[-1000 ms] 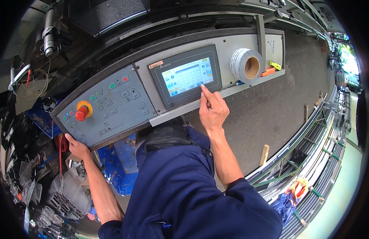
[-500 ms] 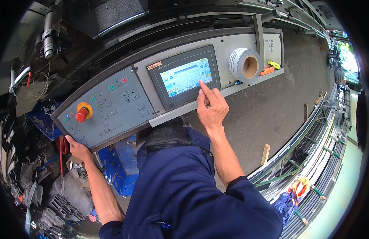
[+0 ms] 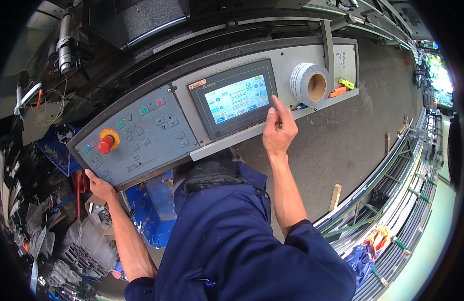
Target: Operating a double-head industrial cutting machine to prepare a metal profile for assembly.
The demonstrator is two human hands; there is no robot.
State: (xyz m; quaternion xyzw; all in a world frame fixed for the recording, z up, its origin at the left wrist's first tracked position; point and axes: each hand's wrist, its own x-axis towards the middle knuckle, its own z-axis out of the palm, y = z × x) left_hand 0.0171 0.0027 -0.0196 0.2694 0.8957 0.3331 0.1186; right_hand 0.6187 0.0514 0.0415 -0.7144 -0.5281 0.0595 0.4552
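Note:
A long grey machine control panel (image 3: pixel 191 118) spans the view in front of me. My left hand (image 3: pixel 102 188) is closed on its lower left corner, thumb on the front edge, the other fingers mostly hidden. My right hand (image 3: pixel 281 131) hovers just off the lower right edge of the lit touchscreen (image 3: pixel 237 99), index finger stretched out, the rest loosely bent, holding nothing. The screen shows boxes different from before. Left of it lies a button field with a red mushroom-shaped stop button (image 3: pixel 106 145) on a yellow ring.
A grey tape roll (image 3: pixel 301 83) stands on the panel's right part, near an orange marker (image 3: pixel 337 92) and a yellow marker (image 3: pixel 346 83) on the ledge. Long bars lie on a rack (image 3: pixel 392 210) at right. Scrap metal (image 3: pixel 86 238) and a blue bin (image 3: pixel 154 208) sit lower left.
My right hand has drawn back from the touchscreen, slightly to the right. The keypad-like display has given way to another page. My left hand keeps its grip on the corner.

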